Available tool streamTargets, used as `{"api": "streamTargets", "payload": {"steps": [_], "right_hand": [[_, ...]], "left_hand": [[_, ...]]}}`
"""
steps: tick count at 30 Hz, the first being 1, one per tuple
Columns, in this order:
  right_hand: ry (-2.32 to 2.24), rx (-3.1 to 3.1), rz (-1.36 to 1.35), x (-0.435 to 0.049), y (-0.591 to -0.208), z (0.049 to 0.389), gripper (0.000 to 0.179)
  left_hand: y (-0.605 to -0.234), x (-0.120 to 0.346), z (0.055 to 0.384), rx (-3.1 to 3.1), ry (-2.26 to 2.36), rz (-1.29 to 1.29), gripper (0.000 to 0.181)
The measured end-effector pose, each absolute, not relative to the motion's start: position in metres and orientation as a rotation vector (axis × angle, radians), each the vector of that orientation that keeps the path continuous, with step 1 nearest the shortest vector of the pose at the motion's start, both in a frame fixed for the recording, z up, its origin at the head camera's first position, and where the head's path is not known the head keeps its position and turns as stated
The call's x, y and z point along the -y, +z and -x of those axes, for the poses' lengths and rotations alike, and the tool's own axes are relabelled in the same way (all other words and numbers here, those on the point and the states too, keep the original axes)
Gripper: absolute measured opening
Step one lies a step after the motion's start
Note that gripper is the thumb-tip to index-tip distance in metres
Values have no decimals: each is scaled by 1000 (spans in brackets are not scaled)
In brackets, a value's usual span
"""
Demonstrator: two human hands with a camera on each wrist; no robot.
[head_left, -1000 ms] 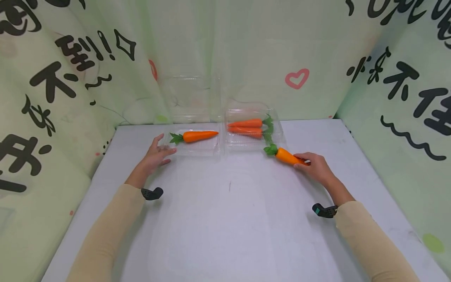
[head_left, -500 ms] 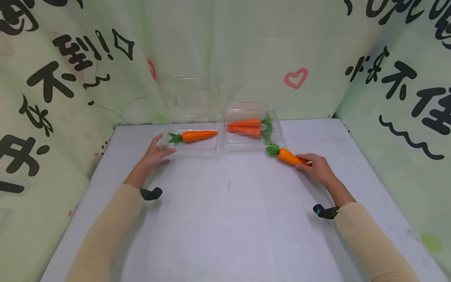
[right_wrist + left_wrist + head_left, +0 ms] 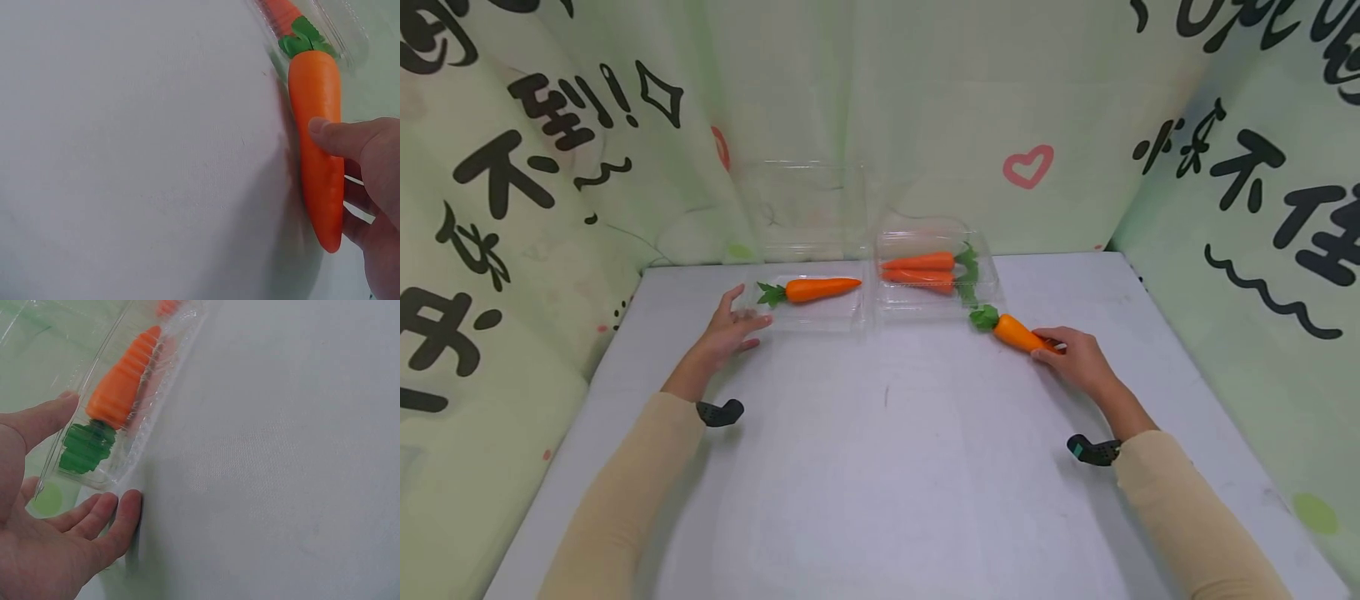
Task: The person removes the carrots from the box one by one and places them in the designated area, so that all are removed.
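Note:
A carrot (image 3: 1017,333) with a green leafy top is pinched near its tip by my right hand (image 3: 1070,354), thumb on one side and fingers behind it in the right wrist view. Its leaves point toward the near right corner of a clear plastic box (image 3: 898,315), where two carrots (image 3: 917,270) lie side by side. Another carrot (image 3: 122,384) lies in the left clear plastic box (image 3: 820,323), whose lid stands raised behind it. My left hand (image 3: 718,337) spreads loosely around that box's left end. One fingertip appears to touch its rim in the left wrist view.
Both boxes stand next to each other at the far edge of a white table (image 3: 880,467). Green printed curtains (image 3: 940,125) rise close behind and at both sides. A black wrist device (image 3: 1093,450) sits on each wrist.
The right hand has shifted slightly right with its carrot, so the leaves sit a little farther from the right box. My left hand stays at the left box.

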State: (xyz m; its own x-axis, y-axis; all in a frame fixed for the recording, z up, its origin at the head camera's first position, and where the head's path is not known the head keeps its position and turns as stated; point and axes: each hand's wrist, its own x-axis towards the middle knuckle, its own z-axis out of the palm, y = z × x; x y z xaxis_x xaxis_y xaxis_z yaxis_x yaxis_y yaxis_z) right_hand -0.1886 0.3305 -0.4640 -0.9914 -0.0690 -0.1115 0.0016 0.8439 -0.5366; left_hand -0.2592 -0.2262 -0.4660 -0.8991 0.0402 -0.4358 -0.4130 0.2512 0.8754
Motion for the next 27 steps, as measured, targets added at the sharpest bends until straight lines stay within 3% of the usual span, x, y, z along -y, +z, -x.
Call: {"api": "streamTargets", "payload": {"steps": [27], "right_hand": [[-840,-2887,-66,-331,-463,192,51]], "left_hand": [[-467,227,259,-2159,1694,340,96]]}}
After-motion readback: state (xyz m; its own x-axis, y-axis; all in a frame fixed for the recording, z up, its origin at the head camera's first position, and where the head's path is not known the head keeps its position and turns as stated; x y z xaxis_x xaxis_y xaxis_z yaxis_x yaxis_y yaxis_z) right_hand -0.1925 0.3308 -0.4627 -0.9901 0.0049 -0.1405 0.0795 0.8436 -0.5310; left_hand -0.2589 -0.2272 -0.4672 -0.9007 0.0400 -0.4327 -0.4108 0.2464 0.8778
